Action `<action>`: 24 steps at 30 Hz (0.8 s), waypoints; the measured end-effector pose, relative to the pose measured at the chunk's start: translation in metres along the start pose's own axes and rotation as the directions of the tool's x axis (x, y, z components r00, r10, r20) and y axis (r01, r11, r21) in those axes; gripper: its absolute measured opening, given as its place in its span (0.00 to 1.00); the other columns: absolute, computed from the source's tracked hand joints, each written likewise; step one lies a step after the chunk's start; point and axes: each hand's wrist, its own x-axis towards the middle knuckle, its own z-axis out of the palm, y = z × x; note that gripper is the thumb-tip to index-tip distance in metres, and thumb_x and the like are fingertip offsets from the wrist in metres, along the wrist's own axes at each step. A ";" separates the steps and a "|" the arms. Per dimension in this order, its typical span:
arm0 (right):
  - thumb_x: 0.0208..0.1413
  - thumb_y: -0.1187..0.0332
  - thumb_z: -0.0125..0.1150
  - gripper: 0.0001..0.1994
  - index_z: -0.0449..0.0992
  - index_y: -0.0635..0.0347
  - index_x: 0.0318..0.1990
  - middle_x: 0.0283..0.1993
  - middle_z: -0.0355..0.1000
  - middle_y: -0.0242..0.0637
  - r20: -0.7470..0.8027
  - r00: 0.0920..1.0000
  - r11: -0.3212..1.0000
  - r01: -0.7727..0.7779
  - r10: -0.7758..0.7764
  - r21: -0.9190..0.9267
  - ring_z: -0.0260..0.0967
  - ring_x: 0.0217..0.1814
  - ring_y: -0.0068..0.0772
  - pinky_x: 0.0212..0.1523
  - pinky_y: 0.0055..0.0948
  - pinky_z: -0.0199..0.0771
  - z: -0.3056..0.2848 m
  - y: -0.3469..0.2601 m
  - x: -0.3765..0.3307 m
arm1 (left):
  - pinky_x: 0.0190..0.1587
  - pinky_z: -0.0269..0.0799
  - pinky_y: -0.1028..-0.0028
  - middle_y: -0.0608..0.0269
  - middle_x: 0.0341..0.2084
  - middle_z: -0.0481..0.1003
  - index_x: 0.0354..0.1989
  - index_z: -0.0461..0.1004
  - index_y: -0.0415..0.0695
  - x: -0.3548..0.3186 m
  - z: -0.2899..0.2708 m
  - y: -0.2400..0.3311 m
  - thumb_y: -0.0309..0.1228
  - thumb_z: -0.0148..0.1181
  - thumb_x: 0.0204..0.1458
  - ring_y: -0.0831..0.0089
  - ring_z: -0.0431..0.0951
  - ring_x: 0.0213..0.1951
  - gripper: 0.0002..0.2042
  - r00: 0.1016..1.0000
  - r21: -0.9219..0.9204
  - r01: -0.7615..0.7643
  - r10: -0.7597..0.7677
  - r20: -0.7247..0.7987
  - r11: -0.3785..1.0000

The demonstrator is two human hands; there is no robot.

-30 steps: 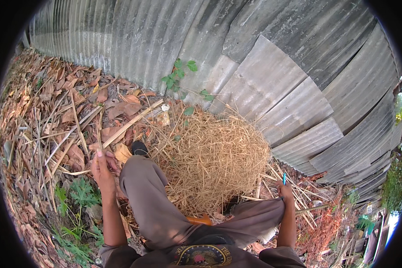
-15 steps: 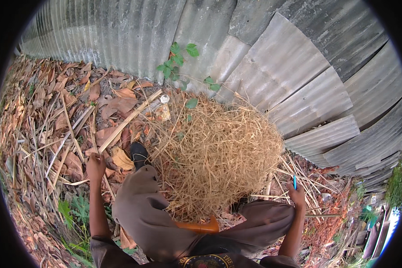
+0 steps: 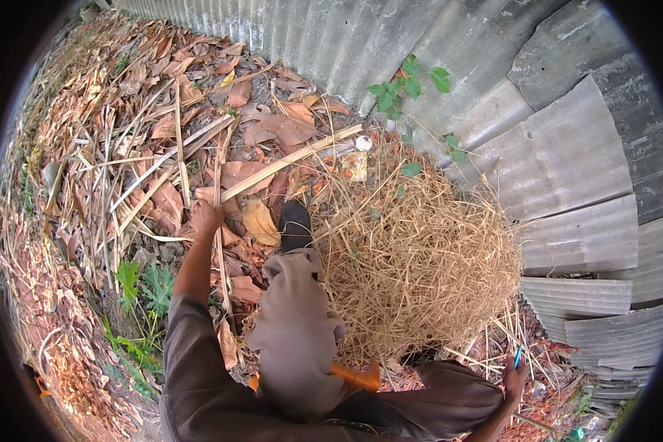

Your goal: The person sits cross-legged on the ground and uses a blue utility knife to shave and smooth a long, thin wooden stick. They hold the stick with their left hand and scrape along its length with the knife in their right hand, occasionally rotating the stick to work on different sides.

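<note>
1. The wall (image 3: 331, 44) of grey corrugated sheets spans 11 to 3 o'clock, its edges overlapping on the right.
2. Brown leaves (image 3: 276, 131), dry and curled, cover the ground from 8 to 11 o'clock, mixed with pale stalks.
3. The straw (image 3: 420, 272) lies in a loose, rounded, golden-tan heap, its stems crossing every way. It is at about 3 to 4 o'clock from the left hand (image 3: 207, 216), well apart from it, and near the right hand (image 3: 516, 379), at its 10 to 11 o'clock.
4. One bent leg (image 3: 295, 324) in grey-brown cloth stands between the left hand and the straw, ending in a dark shoe (image 3: 295, 225).
5. The strip (image 3: 291, 166), pale, straight and flat, slants toward 2 o'clock from the left hand; its lower end is just beside the fingers.
6. The left hand has its fingers curled and bunched among stalks; whether it grips the strip or a stalk, I cannot tell.
7. The right hand is closed around a blue stick, beside the other knee.
8. The blue stick (image 3: 518, 357), slim and bright, pokes up at 12 o'clock from that fist; its lower part is hidden.
</note>
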 end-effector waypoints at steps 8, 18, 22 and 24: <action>0.57 0.54 0.59 0.18 0.73 0.59 0.25 0.12 0.57 0.23 -0.039 0.998 0.992 0.044 -0.040 0.114 0.52 0.12 0.15 0.14 0.22 0.46 -0.007 0.037 0.002 | 0.47 0.72 0.52 0.39 0.41 0.76 0.55 0.63 0.36 -0.057 0.045 -0.032 0.50 0.58 0.51 0.44 0.76 0.46 0.31 0.990 -0.257 0.132 -0.113 0.087 0.957; 0.56 0.49 0.61 0.21 0.71 0.58 0.24 0.10 0.57 0.24 0.004 0.999 0.978 0.044 -0.046 0.204 0.52 0.08 0.17 0.09 0.21 0.45 -0.009 0.075 0.012 | 0.47 0.71 0.54 0.39 0.36 0.77 0.42 0.75 0.39 -0.074 -0.020 -0.039 0.48 0.58 0.51 0.44 0.77 0.42 0.22 0.999 -0.451 -0.021 0.038 0.028 0.892; 0.57 0.50 0.60 0.20 0.73 0.59 0.26 0.11 0.57 0.24 0.010 0.995 0.979 0.094 -0.098 0.180 0.53 0.09 0.16 0.10 0.21 0.48 -0.007 0.071 0.002 | 0.48 0.71 0.55 0.37 0.39 0.76 0.42 0.75 0.36 -0.040 -0.021 -0.045 0.46 0.59 0.50 0.42 0.76 0.44 0.22 0.998 -0.439 0.049 -0.061 -0.013 0.897; 0.57 0.51 0.60 0.20 0.74 0.60 0.26 0.12 0.59 0.25 -0.049 0.994 0.988 0.107 -0.102 0.111 0.53 0.10 0.16 0.11 0.21 0.49 -0.008 0.047 0.009 | 0.48 0.71 0.55 0.36 0.38 0.76 0.40 0.74 0.32 0.013 -0.004 -0.084 0.46 0.62 0.48 0.44 0.77 0.44 0.25 0.994 -0.460 0.075 -0.101 -0.031 0.884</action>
